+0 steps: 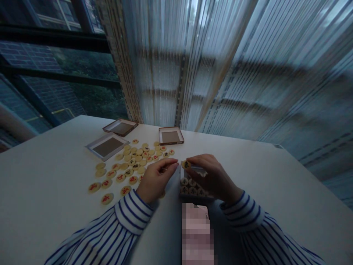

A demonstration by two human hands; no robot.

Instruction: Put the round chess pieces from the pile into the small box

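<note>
Between the thumb and fingers of my right hand [213, 176] is a round Chinese chess piece [186, 165], its dark character facing me. It is over the far left part of an open box [180, 195], where several pieces with dark characters lie in rows; my hand hides part of the box. Just left of the box, my left hand [157, 178] has its thumb and forefinger tips brought together, with nothing visible between them. Beside and beyond that hand, many loose chess pieces [133, 180] are spread over the table, some showing red or dark characters, others blank side up.
Three shallow open trays or lids stand at the back: a white-rimmed one [95, 151], a brown-edged one [106, 129] and another [182, 141]. A phone-like object [197, 235], pixelated, lies near me on the white table [261, 187]. Sheer curtains [220, 73] hang behind.
</note>
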